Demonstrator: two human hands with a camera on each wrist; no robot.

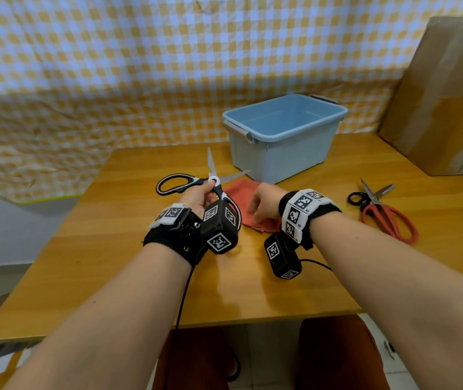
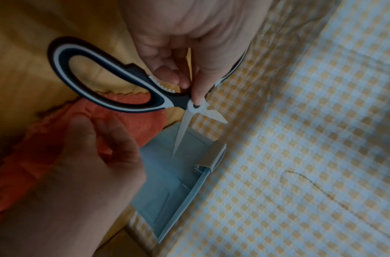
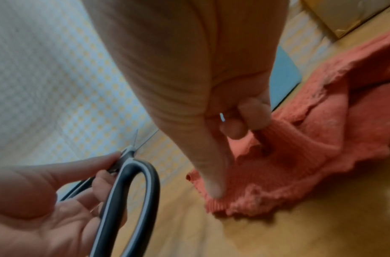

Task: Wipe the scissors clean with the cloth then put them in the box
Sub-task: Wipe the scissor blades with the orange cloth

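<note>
So the person's left hand (image 1: 196,197) has the black-and-white plastic-handled kitchen scissors (image 1: 196,182) held up over the wooden table (image 1: 112,249), thumb and fingers pinching them right at the pivot, blades spread wide apart and pointing toward the back. The right hand (image 1: 264,202) is down on the crumpled salmon-red cloth (image 1: 238,190), fingers curled and gripping a fold of it, thumb pressing on the fabric near its edge. The cloth lies on the table just in front of the open light-blue plastic storage box (image 1: 283,136). Off to the right there's a second pair of scissors with red handles (image 1: 385,212) lying flat with blades slightly open, and a brown cardboard box (image 1: 449,94) behind them.
</note>
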